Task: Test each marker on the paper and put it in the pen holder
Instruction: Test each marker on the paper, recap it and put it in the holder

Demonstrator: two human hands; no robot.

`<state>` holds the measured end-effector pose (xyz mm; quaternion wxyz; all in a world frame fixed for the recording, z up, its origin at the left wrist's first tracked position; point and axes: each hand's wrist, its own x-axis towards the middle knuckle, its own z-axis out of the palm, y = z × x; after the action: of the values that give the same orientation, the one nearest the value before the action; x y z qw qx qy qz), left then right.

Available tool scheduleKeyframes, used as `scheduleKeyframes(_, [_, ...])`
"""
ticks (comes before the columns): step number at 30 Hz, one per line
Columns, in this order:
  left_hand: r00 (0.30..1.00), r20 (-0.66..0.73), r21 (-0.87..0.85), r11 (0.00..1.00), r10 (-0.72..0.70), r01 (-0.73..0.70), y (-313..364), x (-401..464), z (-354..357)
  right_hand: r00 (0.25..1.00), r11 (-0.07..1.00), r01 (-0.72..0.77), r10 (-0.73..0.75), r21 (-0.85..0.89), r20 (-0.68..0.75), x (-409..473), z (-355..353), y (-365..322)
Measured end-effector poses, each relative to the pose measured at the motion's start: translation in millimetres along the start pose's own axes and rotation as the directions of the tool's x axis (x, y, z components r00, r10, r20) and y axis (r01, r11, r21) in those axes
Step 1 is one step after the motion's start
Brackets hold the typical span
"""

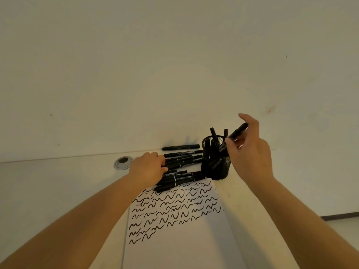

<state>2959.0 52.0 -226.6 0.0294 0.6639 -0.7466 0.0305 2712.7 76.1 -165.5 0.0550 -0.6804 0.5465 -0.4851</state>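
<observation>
Here a black marker (236, 133) is held in the right hand (250, 150), pinched near its middle between thumb and fingers, with its lower end slanted down over the rim of the black mesh pen holder (216, 162), where several markers already stand. The index finger of that hand is lifted clear, while the others are closed on the barrel. The left hand (149, 167) is laid on the loose pile of markers (182, 166) just left of the holder, its fingers curled over their near ends; whether one is actually gripped cannot be told. The paper (174, 239) lies in front, its upper part covered in rows of black squiggles, and a few markers rest on its top edge. Each marker is judged to be light, stiff and smooth, so a light pinch at mid-barrel should be enough, and little can be harmed by dropping it into the holder. The round barrels are likely to roll when the pile is disturbed, so one should be taken from the edge of the pile. The mesh holder is probably light too and may be tipped if it is knocked sideways.
</observation>
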Motion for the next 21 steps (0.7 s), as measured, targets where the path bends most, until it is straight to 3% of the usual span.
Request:
scheduleKeyframes(11, [1.000, -0.016, -0.064, 0.998, 0.012, -0.013, -5.5, 8.1, 15.1, 0.977, 0.924, 0.069, 0.014, -0.377, 0.213, -6.8, 21.1, 12.3])
scheduleKeyframes(14, [0.999, -0.048, -0.076, 0.997, 0.019, -0.023, -7.3, 8.6, 17.5, 0.966, 0.914, 0.062, 0.047, -0.400, 0.256, -7.9, 20.9, 11.9])
scheduleKeyframes(21, [0.990, -0.142, -0.081, 0.996, 0.021, -0.033, -9.5, 6.1, 22.1, 0.979, 0.925, 0.074, 0.003, -0.373, 0.202, -15.3, 11.5, 1.4])
